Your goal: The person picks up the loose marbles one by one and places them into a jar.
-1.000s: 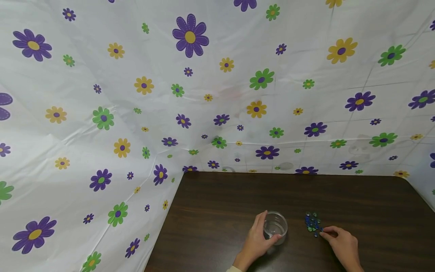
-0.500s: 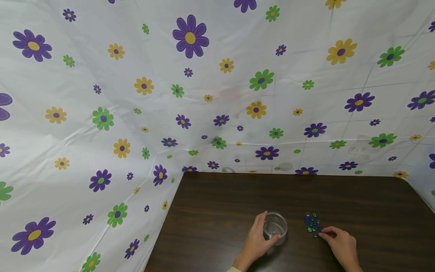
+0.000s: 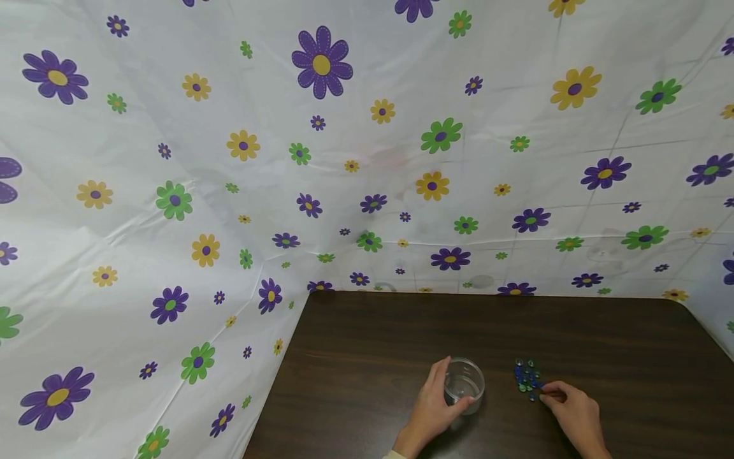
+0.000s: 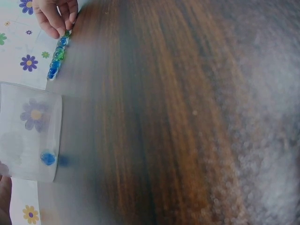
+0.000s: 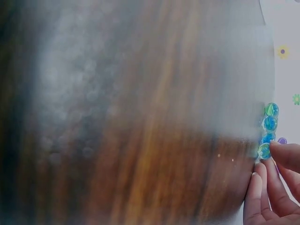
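Note:
My left hand [image 3: 430,408] curls round a clear, round container [image 3: 464,386] standing on the dark wood table, thumb and fingers on its side. In the left wrist view, a blue marble [image 4: 48,158] shows through the container wall near the base. To the right lies a cluster of several blue and green glass marbles [image 3: 526,375]. At the cluster's near right edge, my right hand [image 3: 576,411] has thumb and forefinger pinched on a marble. The right wrist view shows the thumb against a blue-green marble [image 5: 265,151], the other fingers curled below.
The dark wood table [image 3: 367,344] reaches back to a white, flower-printed sheet [image 3: 367,127] hanging behind it. More of this sheet hangs along the left side. The table's left edge [image 3: 279,370] slants toward me.
My right hand shifts very slightly left at the edge of the marble cluster. My left hand and the container stay in place.

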`<state>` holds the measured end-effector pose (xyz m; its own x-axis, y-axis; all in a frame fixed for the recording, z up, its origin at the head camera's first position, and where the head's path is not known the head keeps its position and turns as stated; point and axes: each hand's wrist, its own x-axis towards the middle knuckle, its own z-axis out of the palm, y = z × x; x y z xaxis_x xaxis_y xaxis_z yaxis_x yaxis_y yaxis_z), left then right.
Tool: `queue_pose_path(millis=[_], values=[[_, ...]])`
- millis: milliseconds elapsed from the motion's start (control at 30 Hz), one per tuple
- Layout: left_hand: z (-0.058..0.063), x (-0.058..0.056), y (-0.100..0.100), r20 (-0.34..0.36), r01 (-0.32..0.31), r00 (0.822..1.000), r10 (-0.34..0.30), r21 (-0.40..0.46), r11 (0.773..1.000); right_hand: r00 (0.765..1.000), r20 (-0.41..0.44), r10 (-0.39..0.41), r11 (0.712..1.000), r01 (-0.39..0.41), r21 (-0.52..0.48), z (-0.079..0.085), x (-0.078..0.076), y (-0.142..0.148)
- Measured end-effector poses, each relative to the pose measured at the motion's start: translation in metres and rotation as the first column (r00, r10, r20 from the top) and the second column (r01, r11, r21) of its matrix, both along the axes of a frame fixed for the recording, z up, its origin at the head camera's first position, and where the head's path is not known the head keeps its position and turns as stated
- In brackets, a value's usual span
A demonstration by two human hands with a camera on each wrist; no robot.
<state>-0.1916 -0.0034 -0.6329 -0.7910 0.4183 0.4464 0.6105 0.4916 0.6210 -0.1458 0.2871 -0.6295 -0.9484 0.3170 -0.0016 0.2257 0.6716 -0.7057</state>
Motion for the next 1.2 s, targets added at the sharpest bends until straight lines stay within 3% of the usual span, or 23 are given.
queue_pose_path(millis=[233, 533, 733, 1033, 1200], values=[[-0.001, 0.001, 0.000, 0.012, -0.006, 1.000, 0.006, -0.009, 1.000, 0.999, 0.007, -0.038, 0.999, 0.038, -0.023, -0.001, 0.000, 0.001], [-0.002, 0.000, 0.000, -0.006, -0.002, 1.000, 0.002, 0.012, 1.000, 0.985, -0.097, -0.144, 0.989, 0.146, 0.005, 0.001, 0.003, 0.000], [-0.002, 0.000, 0.000, 0.007, -0.001, 1.000, 0.001, 0.002, 1.000, 0.974, -0.162, -0.157, 0.985, 0.167, 0.052, 0.001, 0.007, -0.002], [-0.002, 0.000, -0.001, 0.008, -0.001, 1.000, 0.001, 0.007, 1.000, 0.960, -0.200, -0.195, 0.978, 0.205, 0.032, 0.011, 0.005, -0.011], [-0.003, -0.001, 0.000, -0.002, -0.003, 1.000, 0.003, 0.007, 1.000, 0.938, -0.305, -0.168, 0.983, 0.181, 0.018, 0.025, 0.005, -0.022]])
